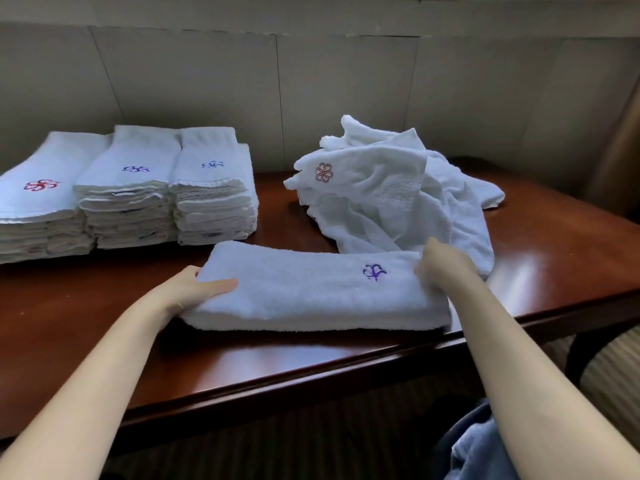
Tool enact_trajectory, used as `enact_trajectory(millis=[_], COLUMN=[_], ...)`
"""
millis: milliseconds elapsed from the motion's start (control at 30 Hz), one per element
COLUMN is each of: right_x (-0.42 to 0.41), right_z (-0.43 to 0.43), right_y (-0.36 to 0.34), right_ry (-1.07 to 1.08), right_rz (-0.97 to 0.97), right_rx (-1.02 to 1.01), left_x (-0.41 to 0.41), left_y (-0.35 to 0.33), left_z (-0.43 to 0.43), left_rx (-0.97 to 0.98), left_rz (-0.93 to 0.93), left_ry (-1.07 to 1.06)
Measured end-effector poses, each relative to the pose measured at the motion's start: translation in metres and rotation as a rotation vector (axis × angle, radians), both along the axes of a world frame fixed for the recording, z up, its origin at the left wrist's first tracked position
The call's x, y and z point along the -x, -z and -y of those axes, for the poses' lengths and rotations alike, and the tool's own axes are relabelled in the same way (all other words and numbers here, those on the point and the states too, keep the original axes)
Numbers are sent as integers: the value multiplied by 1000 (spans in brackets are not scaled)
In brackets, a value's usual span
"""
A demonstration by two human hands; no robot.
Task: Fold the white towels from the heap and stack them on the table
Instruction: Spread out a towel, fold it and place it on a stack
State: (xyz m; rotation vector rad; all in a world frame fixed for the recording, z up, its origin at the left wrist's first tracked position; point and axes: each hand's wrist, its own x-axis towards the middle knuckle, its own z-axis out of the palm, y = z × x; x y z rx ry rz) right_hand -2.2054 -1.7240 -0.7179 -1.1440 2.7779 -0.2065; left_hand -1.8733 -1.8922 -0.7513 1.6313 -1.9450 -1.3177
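Two hands (204,289) grip folded towel (311,292)

Grey panelled wall (242,81), striped carpet (311,441), blue denim (474,448)

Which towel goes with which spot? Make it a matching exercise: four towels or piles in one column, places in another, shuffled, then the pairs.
Things:
1. Towel with purple emblem
2. Loose heap
3. Stack with red emblem on top
4. Stack with pale blue emblem on top

Places:
A. Far left of the table
B. Rightmost of the three stacks
C. Back right of the table
D. Held at both ends by the hands

Pairs: 1-D, 2-C, 3-A, 4-B
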Motion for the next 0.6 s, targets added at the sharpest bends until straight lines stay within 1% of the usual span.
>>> enact_trajectory(millis=[67,133,167,200,233,267,300,333,367,433,467,500,533,600], right_x=[-13,-29,-37,-43,-48,-52,-53,-53,-53,-55,-57,-59,-61,-65], right_z=[4,11,15,20,24,27,30,32,34,37,37,38,39,39], right_y=[1,5,8,13,19,24,30,32,33,31,29,27,24,20], right_ry=[-70,-254,-368,-476,-555,-593,-600,-589,-568,-536,-529,-525,-521,-532], right_rz=[-84,-127,-123,-111,-89,-59,-29,-8,-3,-30,-31,-18,3,48], right_rx=[107,224,261,257,206,130,68,36,27,17,9,2,-4,-12], left_x=[2,0,-5,-11,-17,-22,-24,-23,-19,-12,-10,-9,-8,-3], left_y=[-6,-13,-17,-21,-24,-26,-26,-25,-24,-19,-16,-12,-7,-1], left_z=[-5,-11,-13,-17,-21,-24,-26,-26,-25,-23,-21,-20,-21,-29], left_rx=[-16,-45,-85,-149,-209,-231,-211,-164,-110,-14,22,33,14,-64], left_rz=[15,-29,-93,-190,-286,-345,-369,-395,-451,-605,-659,-675,-663,-606], left_ry=[58,127,167,211,252,268,250,178,51,-279,-420,-518,-558,-504])
